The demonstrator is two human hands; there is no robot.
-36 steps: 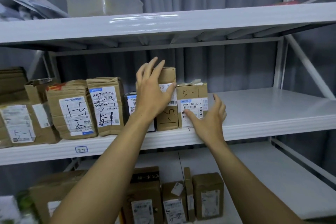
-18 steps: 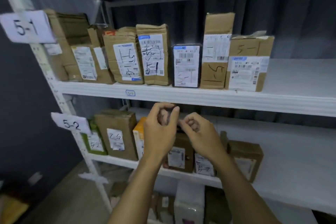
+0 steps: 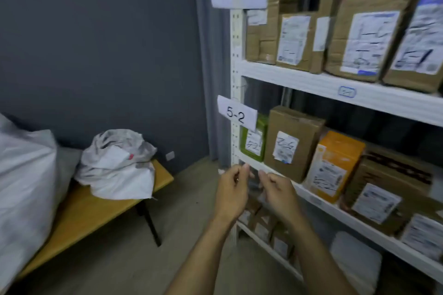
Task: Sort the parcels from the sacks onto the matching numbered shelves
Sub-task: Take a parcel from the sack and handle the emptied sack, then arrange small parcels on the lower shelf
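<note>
Head view: left hand (image 3: pixel 231 189) and right hand (image 3: pixel 279 190) hover close together before the 5-2 shelf (image 3: pixel 359 221), fingers loosely curled, nothing visible in them. Labelled parcels (image 3: pixel 291 143) stand upright on the shelves. Two white sacks (image 3: pixel 117 165) sit on a wooden bench (image 3: pixel 91 208), well apart from the hands.

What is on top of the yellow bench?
A crumpled white sack sits on the bench. A bigger sack hides its left end. What the sacks hold is covered.
</note>
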